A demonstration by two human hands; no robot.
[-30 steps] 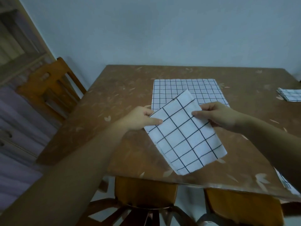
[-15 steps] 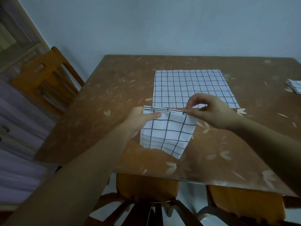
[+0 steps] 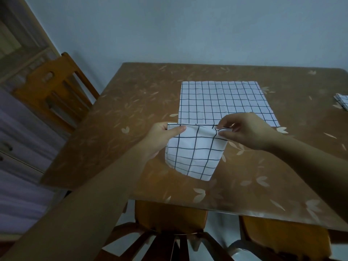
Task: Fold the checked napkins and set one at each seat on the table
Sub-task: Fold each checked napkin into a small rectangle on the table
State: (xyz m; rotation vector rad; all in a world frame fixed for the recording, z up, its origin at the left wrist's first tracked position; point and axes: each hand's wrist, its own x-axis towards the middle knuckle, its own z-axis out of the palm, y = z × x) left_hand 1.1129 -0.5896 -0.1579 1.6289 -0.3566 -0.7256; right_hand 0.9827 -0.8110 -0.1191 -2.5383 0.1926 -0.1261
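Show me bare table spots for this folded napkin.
Bare: the left stretch of the table between the spread napkin and the wooden chair; the near right corner, nearer than the right hand. Crowded: the middle, where it and the left hand hold the folded napkin at the spread napkin's near edge.

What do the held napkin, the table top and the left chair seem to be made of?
Held napkin: thin woven cloth, matte; it droops and creases.
Table top: probably wood under glossy clear cover, leaf-printed; it reflects light.
Chair: wood, seemingly varnished; orange-brown slats.
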